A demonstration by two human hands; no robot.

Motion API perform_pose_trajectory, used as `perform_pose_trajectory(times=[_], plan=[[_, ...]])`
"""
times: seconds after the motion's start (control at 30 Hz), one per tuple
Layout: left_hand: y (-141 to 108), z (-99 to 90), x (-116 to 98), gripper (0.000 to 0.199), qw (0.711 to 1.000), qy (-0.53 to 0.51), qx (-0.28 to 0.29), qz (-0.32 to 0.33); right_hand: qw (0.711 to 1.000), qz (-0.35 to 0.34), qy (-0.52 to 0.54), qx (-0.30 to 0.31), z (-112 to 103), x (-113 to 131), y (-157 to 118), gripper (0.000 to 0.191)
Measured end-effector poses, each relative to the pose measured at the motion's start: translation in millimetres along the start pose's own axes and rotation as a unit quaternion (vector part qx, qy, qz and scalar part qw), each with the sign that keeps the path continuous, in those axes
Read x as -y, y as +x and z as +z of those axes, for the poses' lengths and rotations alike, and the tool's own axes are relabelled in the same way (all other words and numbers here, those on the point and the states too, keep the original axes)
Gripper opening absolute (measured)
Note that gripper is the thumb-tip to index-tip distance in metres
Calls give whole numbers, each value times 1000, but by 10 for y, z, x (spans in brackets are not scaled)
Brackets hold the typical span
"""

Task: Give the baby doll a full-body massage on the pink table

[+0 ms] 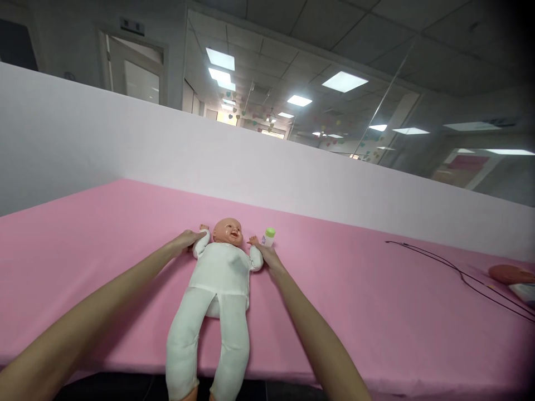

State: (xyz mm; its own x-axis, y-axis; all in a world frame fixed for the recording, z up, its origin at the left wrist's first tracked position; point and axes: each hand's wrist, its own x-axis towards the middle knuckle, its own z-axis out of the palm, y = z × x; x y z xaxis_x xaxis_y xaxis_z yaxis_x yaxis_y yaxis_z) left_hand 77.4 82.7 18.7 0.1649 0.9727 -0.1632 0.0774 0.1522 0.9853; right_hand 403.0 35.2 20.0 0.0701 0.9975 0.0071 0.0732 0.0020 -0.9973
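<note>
Pink-covered table [355, 312] here, doll [223, 270] on its back across it; left hand [189, 239] closed round one doll forearm, right hand [270, 256] gripping other, green-lidded bottle [269, 237] just beside.

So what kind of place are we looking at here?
Probably a childcare training room: a baby doll lies on a pink padded surface, with bright ceiling panels beyond.
</note>
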Motion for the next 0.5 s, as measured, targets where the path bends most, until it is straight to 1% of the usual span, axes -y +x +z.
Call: perform_pose_trajectory(times=[0.03,0.1,0.17,0.23,0.3,0.37,0.4,0.43,0.47,0.5], plan=[[-64,-53,-22,58,1000,-6,22,19,1000,-18,5,21,-41,26,-46,46],[-224,-195,-74,53,993,-3,86,82,995,-65,17,71,-153,103,-178,52],[-383,-357,-103,44,977,36,151,148,988,-101,12,115,-277,179,-344,57],[-501,-496,-76,35,956,104,201,186,980,-116,-33,161,-381,227,-526,56],[-563,-584,7,29,931,166,243,214,958,-122,-109,234,-438,246,-700,46],[-585,-616,102,23,911,204,265,241,928,-135,-178,299,-445,256,-838,34],[-591,-615,134,22,907,212,266,250,916,-143,-199,318,-434,265,-884,31],[-596,-606,146,24,907,211,261,256,911,-148,-210,323,-417,279,-912,31],[-602,-588,137,27,911,203,251,257,913,-150,-211,315,-396,299,-919,31],[-607,-564,107,29,918,193,237,254,921,-149,-202,298,-372,322,-905,31]])
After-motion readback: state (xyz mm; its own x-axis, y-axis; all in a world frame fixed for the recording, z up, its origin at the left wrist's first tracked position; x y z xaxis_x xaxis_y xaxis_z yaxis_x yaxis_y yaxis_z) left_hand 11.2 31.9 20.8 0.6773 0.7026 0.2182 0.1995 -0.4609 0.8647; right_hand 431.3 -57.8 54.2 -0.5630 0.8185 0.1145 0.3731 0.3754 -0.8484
